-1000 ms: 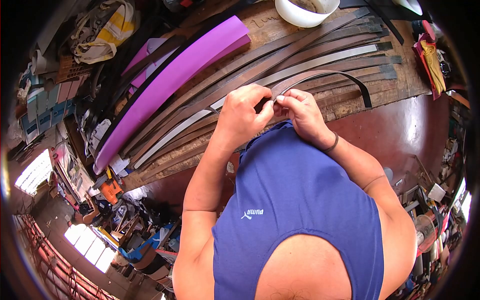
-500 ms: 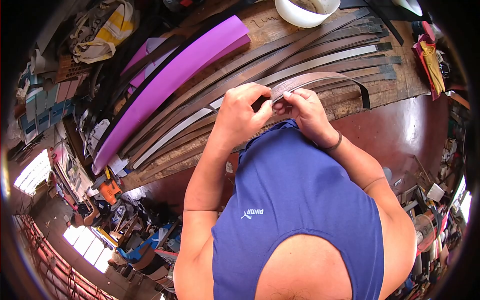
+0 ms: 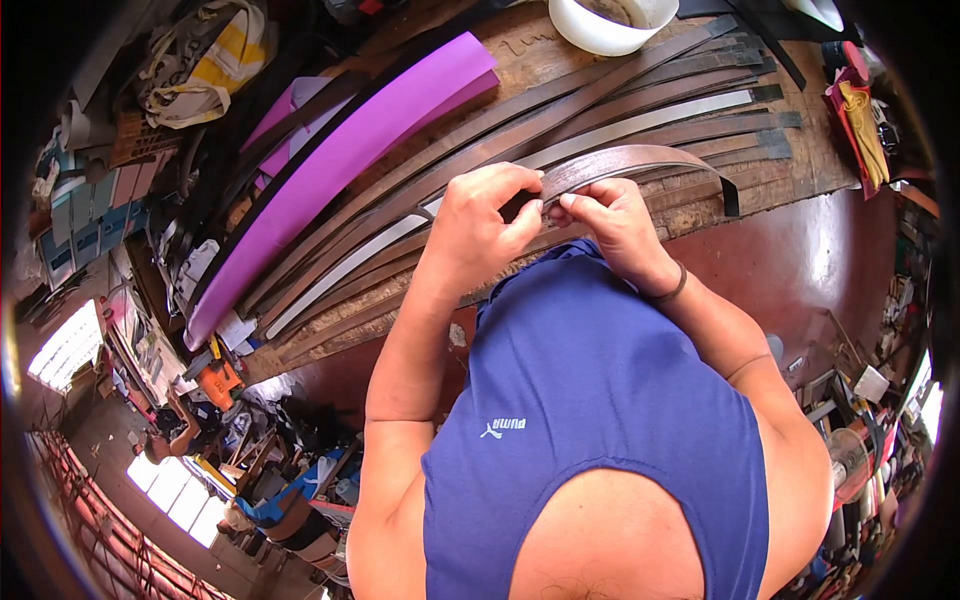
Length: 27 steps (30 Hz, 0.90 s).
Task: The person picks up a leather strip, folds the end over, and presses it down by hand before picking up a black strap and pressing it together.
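Observation:
A brown leather-like strip (image 3: 645, 160) arches up from my hands, its dark tip bent down on the right. My left hand (image 3: 487, 215) is closed on the strip's near end, with the thumb and forefinger pinching it. My right hand (image 3: 618, 228) pinches the lower edge of the same strip just beside the left. The fingertips partly hide the part between them. Below and behind the hands, several long brown strips (image 3: 560, 115) lie side by side on the wooden bench (image 3: 822, 145), with a pale grey strip (image 3: 640, 125) among them.
A purple sheet (image 3: 350, 165) lies curved along the bench's left side. At the back stands a white bowl (image 3: 600, 38). A red and yellow item (image 3: 860, 130) hangs at the right end. An orange tool (image 3: 218, 382) is at lower left, near a person (image 3: 165, 440) in the background.
My right thumb and fingers have shifted from over the strip to its lower edge. More of the strip's face shows now. My left hand has barely moved.

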Motion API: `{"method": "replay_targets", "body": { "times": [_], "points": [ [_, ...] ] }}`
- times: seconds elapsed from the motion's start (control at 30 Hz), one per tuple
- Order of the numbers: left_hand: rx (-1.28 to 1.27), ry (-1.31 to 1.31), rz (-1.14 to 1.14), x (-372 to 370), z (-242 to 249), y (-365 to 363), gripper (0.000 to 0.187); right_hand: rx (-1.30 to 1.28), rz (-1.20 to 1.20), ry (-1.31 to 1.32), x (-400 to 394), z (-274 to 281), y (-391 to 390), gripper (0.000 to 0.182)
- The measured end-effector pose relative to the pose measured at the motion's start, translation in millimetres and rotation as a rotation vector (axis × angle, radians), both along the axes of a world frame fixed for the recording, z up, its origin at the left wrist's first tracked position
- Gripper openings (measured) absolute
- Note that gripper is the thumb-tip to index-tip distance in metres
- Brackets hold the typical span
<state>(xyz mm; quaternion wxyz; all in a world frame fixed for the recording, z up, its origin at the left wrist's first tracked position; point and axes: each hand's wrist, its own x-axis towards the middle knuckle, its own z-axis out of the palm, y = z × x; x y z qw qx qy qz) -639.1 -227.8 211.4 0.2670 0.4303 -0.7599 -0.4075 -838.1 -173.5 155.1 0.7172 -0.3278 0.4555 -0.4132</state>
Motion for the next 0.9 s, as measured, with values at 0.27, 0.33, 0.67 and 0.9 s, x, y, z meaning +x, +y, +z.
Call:
{"method": "replay_targets", "body": {
  "times": [0.27,0.33,0.67,0.9],
  "points": [
    [0.081,-0.094,-0.090,0.6,8.8,-8.0,0.019,-0.003,-0.017,-0.007,6.5,12.5,4.4,0.020],
    [0.058,-0.099,-0.092,0.1,7.0,-9.2,0.019,-0.008,-0.012,0.010,7.1,13.6,4.7,0.020],
    [0.236,-0.077,-0.108,-0.1,8.1,-15.1,0.021,-0.033,-0.047,0.090,10.5,9.1,11.2,0.022],
    [0.175,0.034,-0.122,4.0,-4.0,-11.0,0.022,-0.051,-0.103,0.095,14.3,23.6,10.5,0.022]
  ]
}}
